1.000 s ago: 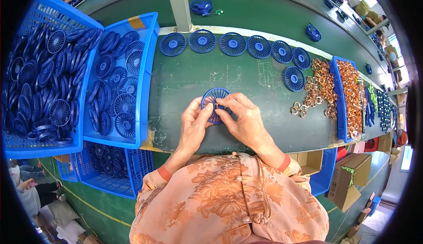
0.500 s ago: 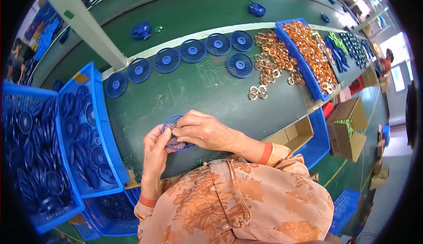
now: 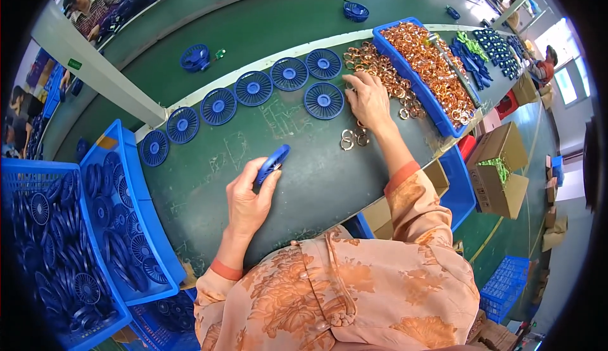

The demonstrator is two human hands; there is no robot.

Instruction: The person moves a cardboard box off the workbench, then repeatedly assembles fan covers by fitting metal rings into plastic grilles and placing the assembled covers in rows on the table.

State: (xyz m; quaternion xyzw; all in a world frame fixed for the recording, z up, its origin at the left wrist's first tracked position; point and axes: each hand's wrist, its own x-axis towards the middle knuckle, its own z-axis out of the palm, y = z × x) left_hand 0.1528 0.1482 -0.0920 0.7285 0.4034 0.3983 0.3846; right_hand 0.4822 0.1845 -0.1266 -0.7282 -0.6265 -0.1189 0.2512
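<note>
Workshop space spreads out around the work, with other people [image 3: 85, 12] at the upper left and far right, and a second green bench [image 3: 266, 18] running beyond a pale post [image 3: 101, 66]. Nearer, the dark green surface [image 3: 304, 189] is scuffed and bordered by a white strip along its far edge. Two blue crates of slotted discs stand at its left, a mesh one [image 3: 38, 166] and a plain-walled one [image 3: 147, 205]; an open cardboard box [image 3: 513, 189] sits off to the right. A blue tray [image 3: 424, 94] heaped with copper-coloured rings lies at the right end.

Half a second ago both hands met at one disc; now they are well apart, so the left hand [image 3: 248, 199] alone carries the slotted blue disc [image 3: 272, 164], pinched between thumb and fingers, tilted nearly edge-on above the surface. The right hand [image 3: 370, 101] has gone to the loose rings [image 3: 396, 85], its fingers loosely spread and bent (whether they have caught one, I cannot tell). Six discs [image 3: 253, 89] form a row, a seventh [image 3: 323, 101] just below. Smallest is a little ring cluster [image 3: 347, 140] near the right wrist.
</note>
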